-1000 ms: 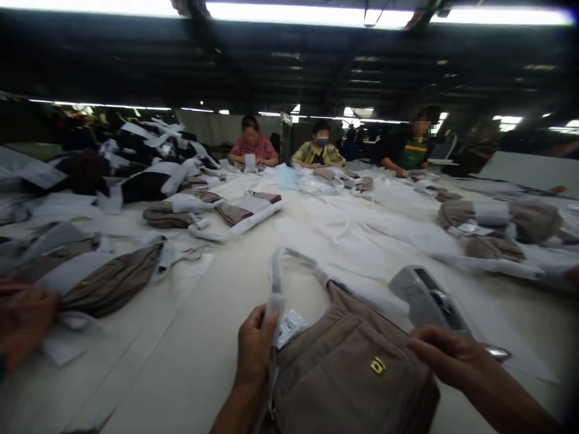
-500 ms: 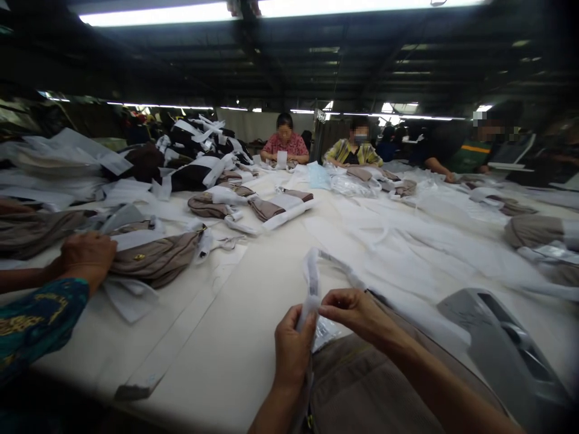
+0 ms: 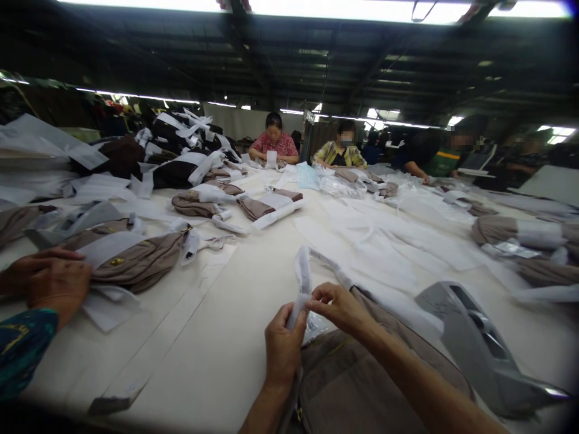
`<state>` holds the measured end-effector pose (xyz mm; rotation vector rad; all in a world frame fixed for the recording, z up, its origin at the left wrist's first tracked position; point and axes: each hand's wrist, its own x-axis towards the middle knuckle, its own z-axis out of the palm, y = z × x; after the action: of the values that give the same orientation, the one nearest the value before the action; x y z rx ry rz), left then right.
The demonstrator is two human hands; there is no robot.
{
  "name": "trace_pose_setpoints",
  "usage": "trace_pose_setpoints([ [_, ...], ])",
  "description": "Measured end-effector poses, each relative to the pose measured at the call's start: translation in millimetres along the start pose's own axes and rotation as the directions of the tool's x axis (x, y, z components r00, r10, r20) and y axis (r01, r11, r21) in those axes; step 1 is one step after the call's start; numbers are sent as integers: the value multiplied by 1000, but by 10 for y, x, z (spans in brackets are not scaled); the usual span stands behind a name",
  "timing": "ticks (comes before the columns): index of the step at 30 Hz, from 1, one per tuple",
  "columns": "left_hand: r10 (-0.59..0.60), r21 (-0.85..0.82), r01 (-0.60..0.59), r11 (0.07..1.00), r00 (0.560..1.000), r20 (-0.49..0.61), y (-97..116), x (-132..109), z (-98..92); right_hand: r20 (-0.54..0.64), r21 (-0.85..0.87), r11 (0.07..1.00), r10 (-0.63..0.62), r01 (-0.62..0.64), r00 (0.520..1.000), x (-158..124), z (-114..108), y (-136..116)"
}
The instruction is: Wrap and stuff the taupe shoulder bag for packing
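Observation:
A taupe fabric bag [image 3: 353, 380] lies in front of me at the table's near edge, partly covered by my right forearm. Its strap [image 3: 304, 268], wrapped in white foam sheet, rises in a loop above it. Closed around the wrapped strap, my left hand [image 3: 284, 343] holds it upright between thumb and fingers. My right hand [image 3: 337, 304] pinches the edge of the same wrapping, just right of the left thumb. Some clear plastic [image 3: 315, 325] shows under my hands, beside the bag.
A grey tape dispenser [image 3: 484, 343] stands to the right. White foam sheets [image 3: 389, 229] spread over the table's middle. At left, a co-worker's hands [image 3: 58, 280] touch another taupe bag [image 3: 140, 259]. Dark wrapped bags [image 3: 181, 169] are heaped behind. Several people sit across the table.
The whole view has shifted, so things sit further left. My hands keep nearly the same hold on the wrapped strap. The co-worker's hands at left have moved on the bag.

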<state>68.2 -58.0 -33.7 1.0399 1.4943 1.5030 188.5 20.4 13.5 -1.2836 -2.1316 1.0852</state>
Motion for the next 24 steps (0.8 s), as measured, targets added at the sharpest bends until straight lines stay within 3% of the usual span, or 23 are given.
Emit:
trace_pose_setpoints([
  [4,-36,-85,38,996,999,29,15,22,-32,109,86,996,-10,1,994,-32,-61,3],
  [17,-169,-230,186,955,981,93,-32,45,-47,92,238,971,-22,-1,996,2,-109,110],
  [24,-241,-288,289,913,952,191,-21,88,-82,142,482,875,-119,37,983,102,-10,152],
])
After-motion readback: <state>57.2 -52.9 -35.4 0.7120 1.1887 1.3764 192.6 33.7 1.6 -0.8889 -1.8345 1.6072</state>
